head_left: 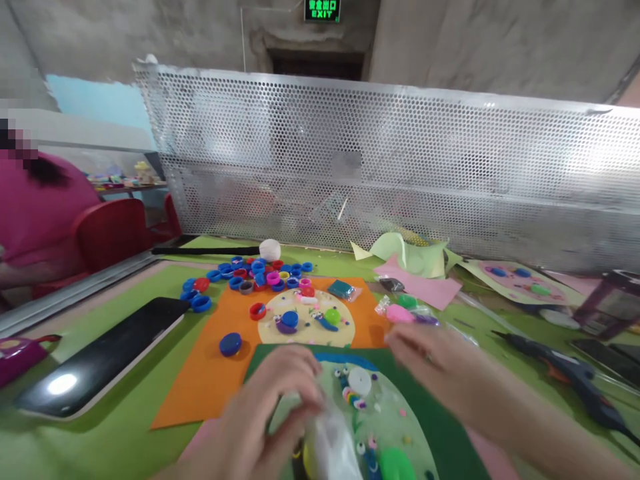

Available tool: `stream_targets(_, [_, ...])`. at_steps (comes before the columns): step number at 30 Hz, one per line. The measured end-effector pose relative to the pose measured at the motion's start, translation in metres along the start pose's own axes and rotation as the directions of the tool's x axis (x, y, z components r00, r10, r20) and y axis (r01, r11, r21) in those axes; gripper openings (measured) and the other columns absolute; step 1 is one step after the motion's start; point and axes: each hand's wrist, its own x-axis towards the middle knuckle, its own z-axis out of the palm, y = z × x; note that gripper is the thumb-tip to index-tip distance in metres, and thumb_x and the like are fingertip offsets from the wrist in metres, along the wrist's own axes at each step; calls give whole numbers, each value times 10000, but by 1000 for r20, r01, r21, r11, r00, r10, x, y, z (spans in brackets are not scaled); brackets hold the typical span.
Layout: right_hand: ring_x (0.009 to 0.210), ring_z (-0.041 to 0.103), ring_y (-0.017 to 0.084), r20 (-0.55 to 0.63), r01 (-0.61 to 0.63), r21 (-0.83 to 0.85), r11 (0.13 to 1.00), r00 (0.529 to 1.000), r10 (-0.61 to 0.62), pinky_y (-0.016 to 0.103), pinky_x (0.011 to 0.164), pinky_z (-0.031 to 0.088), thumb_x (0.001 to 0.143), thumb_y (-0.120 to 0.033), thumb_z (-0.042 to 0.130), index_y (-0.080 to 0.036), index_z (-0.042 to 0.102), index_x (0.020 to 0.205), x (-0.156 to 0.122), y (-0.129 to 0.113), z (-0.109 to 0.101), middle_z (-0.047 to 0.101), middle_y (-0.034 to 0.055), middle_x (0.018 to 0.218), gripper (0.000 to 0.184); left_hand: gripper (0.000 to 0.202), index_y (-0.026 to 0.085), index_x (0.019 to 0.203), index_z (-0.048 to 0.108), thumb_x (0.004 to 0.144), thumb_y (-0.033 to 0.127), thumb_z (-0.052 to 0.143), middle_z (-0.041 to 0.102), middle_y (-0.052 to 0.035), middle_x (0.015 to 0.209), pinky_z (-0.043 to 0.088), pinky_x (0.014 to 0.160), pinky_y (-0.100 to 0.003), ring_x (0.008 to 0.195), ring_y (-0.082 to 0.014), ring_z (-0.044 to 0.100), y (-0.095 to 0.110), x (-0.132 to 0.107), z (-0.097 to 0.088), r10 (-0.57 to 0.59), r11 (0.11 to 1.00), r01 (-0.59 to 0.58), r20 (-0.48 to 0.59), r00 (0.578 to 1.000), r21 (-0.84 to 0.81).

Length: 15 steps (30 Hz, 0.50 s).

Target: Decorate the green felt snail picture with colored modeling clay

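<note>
Over the lower part of the dark green sheet (440, 407), my left hand (275, 400) is closed on a clear plastic bag (330, 443), with something yellow beside it. My right hand (435, 360), blurred, is near a pink lump of modelling clay (400, 313) and other small clay packets; whether it touches them is unclear. On the green sheet lies a pale green round picture (385, 400) with clay caterpillars (350, 390), a white disc (360, 381) and a green disc (395, 463). Behind it, an orange sheet (195, 373) carries a cream round picture (310, 337) with clay snails.
Several coloured bottle caps (257, 270) are heaped at the back, one blue cap (231, 345) apart. A phone (110, 353) lies left, a glue gun (570, 373) right. Perforated metal panel (400, 167) stands behind. Someone in pink (40, 207) sits far left.
</note>
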Motion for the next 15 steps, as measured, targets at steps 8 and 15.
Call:
stream_targets(8, [468,473,146,-108,-288,-297,910,957,268,248,458,296,862,-430,336,-217,413,600,17,47,-5,502,2,534,346,47,219,863,479,860,266,485,586,-18,851,501,731,-298,828,-189,619,-28,29,-23,-190,943,248,-256,948,220])
stream_targets(15, [659,618,267,-188,-533,-349,771,846,499,331,535,376,898,-344,299,-164,594,681,18,75,4,628,153,725,408,64,213,860,462,859,275,445,583,-22,834,505,654,-271,730,-171,620,-37,36,-31,-204,871,286,-237,950,399])
